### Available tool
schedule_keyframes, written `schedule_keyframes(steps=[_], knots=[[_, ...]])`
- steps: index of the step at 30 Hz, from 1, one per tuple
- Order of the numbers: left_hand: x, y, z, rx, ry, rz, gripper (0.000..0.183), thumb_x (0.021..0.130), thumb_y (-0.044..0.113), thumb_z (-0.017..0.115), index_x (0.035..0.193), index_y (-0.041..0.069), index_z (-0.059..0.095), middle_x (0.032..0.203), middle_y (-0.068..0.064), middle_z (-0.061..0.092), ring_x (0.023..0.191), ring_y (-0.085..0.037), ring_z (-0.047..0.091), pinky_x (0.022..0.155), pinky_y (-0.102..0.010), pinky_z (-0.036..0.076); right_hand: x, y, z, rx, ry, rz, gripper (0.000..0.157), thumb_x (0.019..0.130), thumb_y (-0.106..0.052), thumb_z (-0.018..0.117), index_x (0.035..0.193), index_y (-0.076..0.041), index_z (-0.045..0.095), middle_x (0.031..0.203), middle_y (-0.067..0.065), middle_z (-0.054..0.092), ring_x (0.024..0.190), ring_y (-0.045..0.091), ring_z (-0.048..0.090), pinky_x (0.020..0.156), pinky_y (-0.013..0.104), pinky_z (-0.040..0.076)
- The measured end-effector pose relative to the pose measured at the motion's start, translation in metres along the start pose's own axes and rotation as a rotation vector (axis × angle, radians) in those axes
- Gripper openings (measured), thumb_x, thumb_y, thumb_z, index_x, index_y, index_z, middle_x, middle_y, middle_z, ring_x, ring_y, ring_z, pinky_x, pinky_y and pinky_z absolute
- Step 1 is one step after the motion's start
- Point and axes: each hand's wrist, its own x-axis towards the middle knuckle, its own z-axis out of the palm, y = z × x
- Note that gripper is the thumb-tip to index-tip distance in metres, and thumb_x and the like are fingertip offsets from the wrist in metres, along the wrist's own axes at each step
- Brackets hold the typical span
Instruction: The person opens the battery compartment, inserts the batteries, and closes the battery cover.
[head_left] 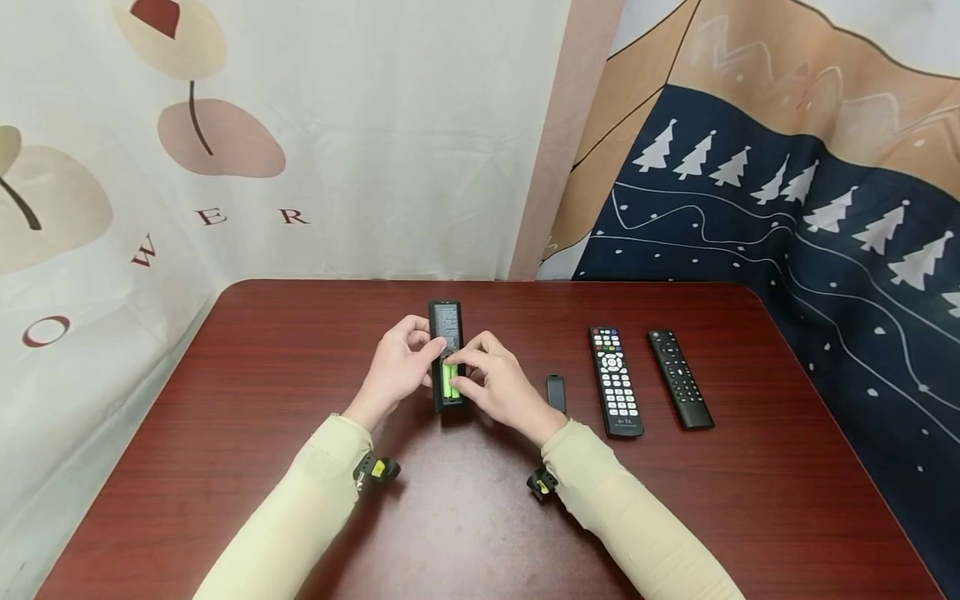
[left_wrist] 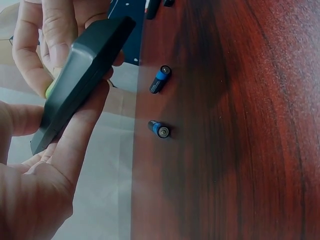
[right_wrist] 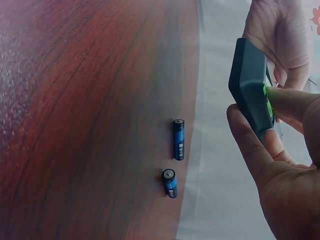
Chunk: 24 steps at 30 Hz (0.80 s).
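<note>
My left hand [head_left: 396, 364] grips a black remote control [head_left: 447, 321], held upright with its back and uncovered battery compartment towards the head camera. Two green batteries [head_left: 450, 382] lie side by side in the compartment. With thumb and index finger at the right-hand battery, my right hand [head_left: 504, 383] pinches it; other fingers [right_wrist: 246, 131] touch the underside of the remote in the right wrist view. Two blue-and-black batteries, one upper [left_wrist: 160, 80] and one lower [left_wrist: 159, 129] in the left wrist view, lie apart on the table; the head view does not show them.
A small black battery cover [head_left: 556, 393] lies beside my right wrist. To its right are a remote with white buttons [head_left: 615, 383] and a slimmer black remote [head_left: 680, 379]. Printed curtains [head_left: 390, 167] hang behind the far edge of the reddish-brown table [head_left: 300, 333].
</note>
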Motion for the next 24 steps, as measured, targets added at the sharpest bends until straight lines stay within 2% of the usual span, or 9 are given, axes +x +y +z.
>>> schedule_keyframes(steps=[16, 20, 24], knots=[[0.0001, -0.0001, -0.0008, -0.006, -0.001, -0.006, 0.021, 0.101, 0.011, 0.064, 0.118, 0.000, 0.058, 0.096, -0.016, 0.071, 0.055, -0.018, 0.065, 0.058, -0.052, 0.061, -0.0006, -0.0004, 0.0024, -0.063, 0.004, -0.065, 0.024, 0.090, -0.001, 0.078, 0.113, -0.001, 0.076, 0.106, 0.013, 0.055, 0.085, 0.022, 0.065, 0.076, 0.022, 0.059], [0.0006, 0.0006, -0.0001, -0.007, 0.013, 0.006, 0.020, 0.101, 0.010, 0.064, 0.116, -0.001, 0.058, 0.094, -0.016, 0.071, 0.053, -0.017, 0.065, 0.057, -0.054, 0.060, -0.0009, 0.0000, 0.0036, -0.116, 0.023, -0.121, 0.022, 0.090, 0.000, 0.077, 0.112, 0.000, 0.076, 0.106, 0.014, 0.054, 0.081, 0.020, 0.065, 0.074, 0.022, 0.058], [0.0012, 0.0016, 0.0002, -0.012, 0.022, 0.012, 0.019, 0.100, 0.009, 0.064, 0.115, -0.001, 0.058, 0.092, -0.016, 0.071, 0.052, -0.016, 0.064, 0.059, -0.057, 0.060, -0.0017, 0.0006, 0.0053, -0.215, 0.052, -0.204, 0.021, 0.092, -0.001, 0.076, 0.113, 0.000, 0.077, 0.105, 0.013, 0.054, 0.077, 0.016, 0.059, 0.067, 0.020, 0.053]])
